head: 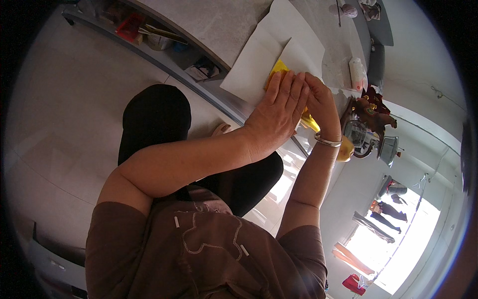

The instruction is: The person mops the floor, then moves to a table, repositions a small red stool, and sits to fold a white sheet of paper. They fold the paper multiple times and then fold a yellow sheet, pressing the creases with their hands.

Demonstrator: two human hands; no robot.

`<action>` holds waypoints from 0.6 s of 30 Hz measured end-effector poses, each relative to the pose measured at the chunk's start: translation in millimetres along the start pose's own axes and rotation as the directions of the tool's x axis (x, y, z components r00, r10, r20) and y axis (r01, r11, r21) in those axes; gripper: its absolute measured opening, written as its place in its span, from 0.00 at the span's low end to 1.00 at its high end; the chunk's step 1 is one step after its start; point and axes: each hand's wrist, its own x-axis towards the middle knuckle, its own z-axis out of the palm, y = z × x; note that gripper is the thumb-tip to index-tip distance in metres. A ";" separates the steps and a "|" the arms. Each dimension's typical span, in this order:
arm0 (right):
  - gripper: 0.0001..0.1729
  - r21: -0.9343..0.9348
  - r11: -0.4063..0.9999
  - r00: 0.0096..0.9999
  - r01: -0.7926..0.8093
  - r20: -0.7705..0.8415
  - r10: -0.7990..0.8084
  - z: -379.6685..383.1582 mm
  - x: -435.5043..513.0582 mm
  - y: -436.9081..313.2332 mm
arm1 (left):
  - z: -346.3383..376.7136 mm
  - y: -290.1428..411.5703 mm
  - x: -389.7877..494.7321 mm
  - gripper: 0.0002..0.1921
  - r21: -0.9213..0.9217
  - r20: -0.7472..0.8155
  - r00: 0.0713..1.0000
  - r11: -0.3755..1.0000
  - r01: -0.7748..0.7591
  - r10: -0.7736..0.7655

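Observation:
Both hands are together over shiny gold paper, above a large white sheet on the table. My left hand lies across the gold paper with its back up and fingers nearly together, holding it. My right hand, a metal bangle on its wrist, is bent in from the right, and its fingers meet my left fingertips at the paper. Another bit of gold shows between the two palms. The middle of the paper and the undersides of my fingers are hidden. A fold or overlapping edge runs across the white sheet.
Beyond the sheet stretches the grey tabletop. A white bottle lies at its far side, near a brown figurine, a glass vessel and a yellow rounded object. Under the tabletop, a shelf holds a red item.

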 end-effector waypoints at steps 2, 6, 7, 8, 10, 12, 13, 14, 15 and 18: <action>0.10 -0.028 1.000 1.000 -0.004 0.004 0.004 0.0 0.5 0.7 | -0.1 0.0 -0.1 0.48 0.014 0.009 1.000 1.000 -0.002 0.001; 0.10 -0.047 0.999 1.000 0.002 0.019 -0.001 -0.9 1.5 2.3 | -0.3 -1.0 0.3 0.48 -0.006 0.004 1.000 1.000 0.003 -0.003; 0.10 -0.056 0.998 1.000 -0.003 0.021 0.004 -0.7 1.9 2.2 | -0.5 -1.4 0.5 0.48 -0.011 0.004 1.000 1.000 0.002 -0.002; 0.10 -0.067 0.997 0.999 -0.027 0.019 0.028 -0.6 1.9 1.8 | -0.7 -1.7 0.7 0.49 -0.013 0.003 1.000 1.000 0.001 -0.001; 0.10 -0.037 0.999 1.000 0.027 -0.001 -0.027 -0.2 1.1 0.2 | -1.1 -2.2 1.2 0.49 -0.016 0.014 1.000 1.000 0.006 -0.006; 0.10 -0.021 0.999 1.000 0.030 -0.006 -0.030 -0.6 0.3 -1.7 | -1.6 -2.2 1.3 0.49 -0.018 0.021 1.000 1.000 0.007 -0.007; 0.10 -0.017 1.000 1.000 0.016 0.003 -0.016 -0.8 0.2 -2.5 | -1.7 -2.2 1.2 0.49 -0.019 0.023 1.000 1.000 0.007 -0.006; 0.09 -0.011 1.000 1.000 0.004 0.011 -0.004 -0.8 0.3 -3.1 | -1.8 -2.2 1.2 0.49 -0.022 0.026 1.000 1.000 0.008 -0.007; 0.09 -0.017 1.000 1.000 0.002 0.014 -0.002 -0.7 0.4 -3.5 | -1.8 -2.3 1.0 0.49 -0.021 0.025 1.000 1.000 0.007 -0.006; 0.09 -0.023 1.000 1.000 0.009 0.013 -0.008 0.1 1.0 -3.2 | -1.1 -2.8 1.0 0.49 -0.026 0.019 1.000 1.000 0.004 -0.003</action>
